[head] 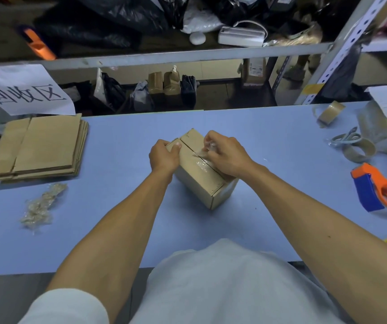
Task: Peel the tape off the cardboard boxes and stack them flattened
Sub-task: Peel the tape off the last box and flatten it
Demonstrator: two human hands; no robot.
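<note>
A small box (203, 170) sits mid-table (117, 206), its top seam taped. The left hand (164, 155) clasps the box's far-left corner, thumb on top, while the right hand (226, 155) pinches a crumpled strip of clear tape (207, 148) lifted off the seam. Flattened boxes (40, 148) lie stacked far left — a wad of peeled tape (42, 206) just in front of them.
</note>
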